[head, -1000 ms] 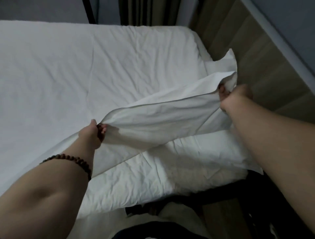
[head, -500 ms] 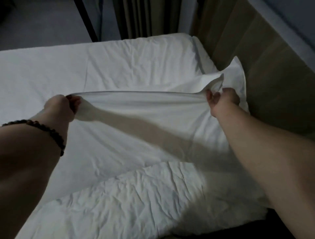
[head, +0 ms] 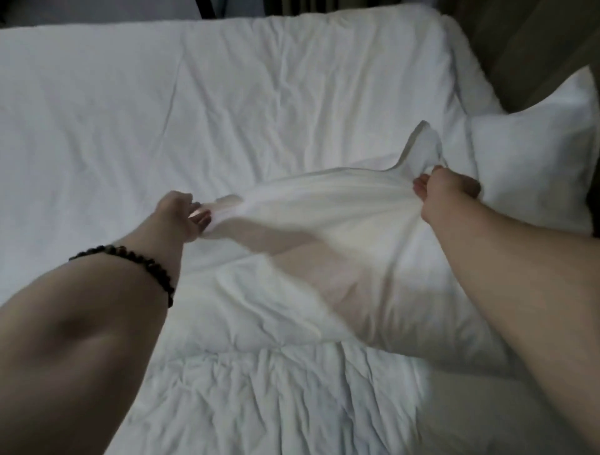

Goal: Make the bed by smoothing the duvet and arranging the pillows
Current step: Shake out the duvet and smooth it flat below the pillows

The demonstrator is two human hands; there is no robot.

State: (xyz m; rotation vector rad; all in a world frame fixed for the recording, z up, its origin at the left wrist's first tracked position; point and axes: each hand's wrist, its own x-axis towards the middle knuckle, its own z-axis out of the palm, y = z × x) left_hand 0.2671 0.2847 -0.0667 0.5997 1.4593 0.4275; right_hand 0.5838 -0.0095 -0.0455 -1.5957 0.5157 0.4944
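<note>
A white duvet (head: 259, 97) covers the bed, creased in the near part. Its top edge (head: 324, 208) is stretched between my hands, raised a little above the bed and blurred. My left hand (head: 177, 212), with a dark bead bracelet on the wrist, grips the left end of that edge. My right hand (head: 444, 191) is closed on the right end, where a corner of cloth sticks up. A white pillow (head: 535, 156) lies at the right, just beyond my right hand, against the headboard.
A wooden headboard (head: 526, 48) runs along the right side. Curtains (head: 308, 4) and a dark frame stand beyond the far end of the bed. The mattress's far right corner (head: 461, 48) is rounded.
Both hands have lowered the duvet edge toward the bed, and the left hand has come in toward the middle. The view has moved closer; the pillow now shows at the right.
</note>
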